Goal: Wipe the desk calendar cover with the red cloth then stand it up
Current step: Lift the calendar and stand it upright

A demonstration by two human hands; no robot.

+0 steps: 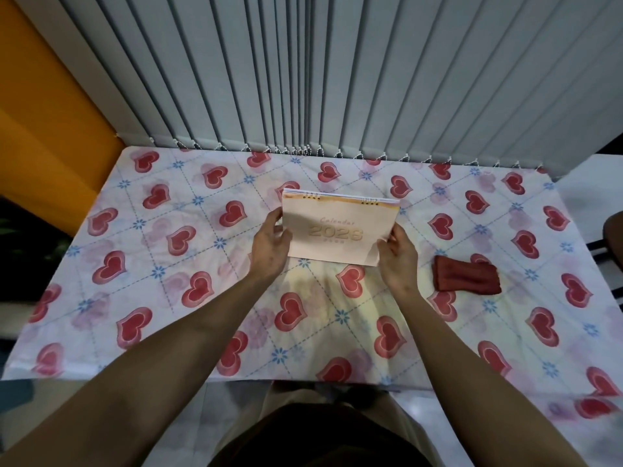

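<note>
Two hands holding the desk calendar near the middle of the counter, cover facing the camera, "Calendar 2026" printed on it in pale gold. Standing tilted, spiral-bound top edge leaning away toward the blinds, bottom edge resting on or just above the cloth-covered surface; cannot tell which. Gripping the left side edge: left hand, grip closed on the calendar, thumb over the front of the cover, fingers curling behind. Pinching the lower right corner: right hand, grip likewise closed on the calendar, fingertips on the cover's edge. Lying flat to the right of the calendar, apart from it and just beyond the right wrist: red cloth, folded into a rough rectangle, touching neither hand. Spreading under everything: tablecloth patterned with red hearts and small blue flowers on white. Hanging behind the counter's far edge: grey vertical blinds, with an orange wall panel showing at far left.
</note>
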